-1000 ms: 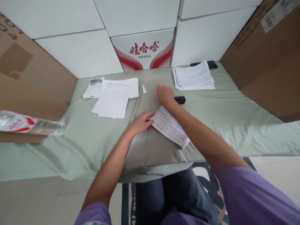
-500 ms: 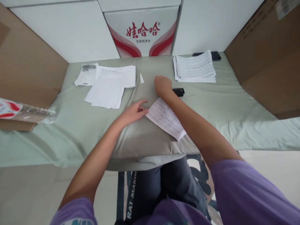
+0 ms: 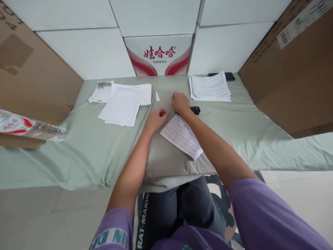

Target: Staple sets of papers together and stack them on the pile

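Observation:
A printed sheet of paper [image 3: 181, 134] lies slanted on the green cloth, its upper edge at a black stapler [image 3: 195, 110]. My right hand [image 3: 181, 103] is closed in a fist on top of the stapler, which shows on both sides below it. Part of the sheet is hidden under my right forearm. To the left of the sheet, my left hand [image 3: 156, 119] rests with fingers curled in, apart from the paper, and nothing shows in it.
Stacked papers [image 3: 210, 86] lie at the back right, beside a black phone [image 3: 229, 76]. More sheets [image 3: 122, 106] and a small clear packet [image 3: 102, 92] lie at left. A white paper scrap [image 3: 157, 96] sits between. Cardboard boxes [image 3: 49, 66] and a plastic bottle [image 3: 31, 126] stand around.
My left hand has moved off the sheet's corner, up toward the stapler, and its outstretched fingers have curled in. My right fist stays on the stapler. The camera view has tilted up.

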`<state>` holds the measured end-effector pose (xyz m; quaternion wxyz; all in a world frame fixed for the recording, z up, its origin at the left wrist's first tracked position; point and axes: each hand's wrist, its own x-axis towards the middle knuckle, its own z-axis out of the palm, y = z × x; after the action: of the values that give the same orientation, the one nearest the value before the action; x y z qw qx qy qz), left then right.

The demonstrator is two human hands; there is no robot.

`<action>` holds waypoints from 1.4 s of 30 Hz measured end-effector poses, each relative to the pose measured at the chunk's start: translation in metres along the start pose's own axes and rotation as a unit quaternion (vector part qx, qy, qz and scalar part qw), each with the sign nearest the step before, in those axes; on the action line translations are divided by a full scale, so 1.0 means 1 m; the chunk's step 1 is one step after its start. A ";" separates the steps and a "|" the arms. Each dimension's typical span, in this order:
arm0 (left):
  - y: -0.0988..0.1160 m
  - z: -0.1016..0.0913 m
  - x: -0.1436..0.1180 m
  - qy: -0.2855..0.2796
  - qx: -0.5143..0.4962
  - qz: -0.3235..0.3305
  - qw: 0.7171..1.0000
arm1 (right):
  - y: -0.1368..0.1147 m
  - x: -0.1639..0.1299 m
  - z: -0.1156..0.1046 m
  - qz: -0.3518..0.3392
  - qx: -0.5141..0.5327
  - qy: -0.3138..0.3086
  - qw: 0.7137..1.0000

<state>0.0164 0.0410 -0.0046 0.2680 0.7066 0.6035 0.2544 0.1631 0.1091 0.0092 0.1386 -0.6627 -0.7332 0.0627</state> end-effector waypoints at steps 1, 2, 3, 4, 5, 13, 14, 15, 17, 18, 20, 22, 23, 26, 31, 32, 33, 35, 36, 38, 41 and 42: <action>-0.002 0.002 -0.006 -0.006 0.004 0.015 1.000 | 0.001 0.001 0.000 0.001 0.006 0.002 1.000; -0.002 0.004 -0.011 -0.009 0.012 0.030 0.999 | 0.003 0.002 0.000 0.002 0.011 0.003 1.000; -0.001 0.005 -0.014 -0.008 0.026 0.039 0.999 | 0.004 0.004 0.000 0.005 0.017 0.004 1.000; 0.002 0.007 -0.016 -0.007 0.044 0.047 0.998 | 0.006 0.007 0.000 0.009 0.024 0.003 1.000; 0.004 0.008 -0.017 -0.005 0.064 0.050 0.997 | 0.008 0.009 0.000 0.012 0.032 0.003 0.999; 0.007 0.017 -0.014 -0.021 0.131 0.053 0.990 | 0.025 0.025 -0.001 0.033 0.164 0.015 0.986; 0.007 0.017 -0.013 -0.024 0.133 0.057 0.989 | 0.027 0.026 -0.001 0.039 0.179 0.022 0.983; 0.006 0.018 -0.012 -0.028 0.135 0.061 0.989 | 0.028 0.026 0.000 0.044 0.195 0.030 0.979; 0.004 0.018 -0.010 -0.038 0.138 0.065 0.988 | 0.031 0.026 0.001 0.056 0.228 0.039 0.971; 0.004 0.017 -0.009 -0.045 0.140 0.068 0.987 | 0.032 0.025 0.002 0.066 0.245 0.041 0.966; 0.002 0.016 -0.007 -0.062 0.145 0.077 0.985 | 0.033 0.025 0.003 0.088 0.270 0.042 0.958; 0.001 0.016 -0.006 -0.074 0.150 0.089 0.982 | 0.034 0.024 0.002 0.103 0.279 0.041 0.954; 0.000 0.015 -0.006 -0.077 0.152 0.092 0.981 | 0.034 0.024 0.002 0.105 0.280 0.042 0.953; -0.001 0.015 -0.005 -0.088 0.156 0.094 0.979 | 0.034 0.025 -0.002 0.094 0.298 0.040 0.949; -0.006 0.005 -0.005 -0.098 0.121 0.116 0.981 | 0.035 0.022 -0.019 0.091 0.382 0.036 0.919; -0.008 0.002 -0.004 -0.098 0.106 0.124 0.982 | 0.035 0.020 -0.025 0.094 0.400 0.036 0.911; -0.011 -0.002 -0.004 -0.095 0.091 0.128 0.983 | 0.036 0.018 -0.031 0.098 0.419 0.037 0.902; -0.018 -0.011 -0.001 -0.077 0.067 0.125 0.987 | 0.036 0.014 -0.043 0.102 0.457 0.035 0.883; -0.023 -0.015 0.000 -0.064 0.059 0.116 0.989 | 0.037 0.012 -0.048 0.099 0.473 0.031 0.875; -0.033 -0.025 0.001 -0.031 0.050 0.089 0.994 | 0.037 0.009 -0.056 0.084 0.488 0.017 0.869; -0.049 -0.041 0.000 0.027 0.049 0.062 0.996 | 0.037 0.006 -0.062 0.060 0.465 -0.023 0.883; -0.054 -0.046 -0.001 0.051 0.043 0.058 0.996 | 0.036 0.006 -0.062 0.053 0.449 -0.043 0.891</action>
<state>-0.0533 0.0501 -0.0081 0.1910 0.7373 0.5851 0.2785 0.2150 0.1130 0.0591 0.3867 -0.5644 -0.5957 0.4208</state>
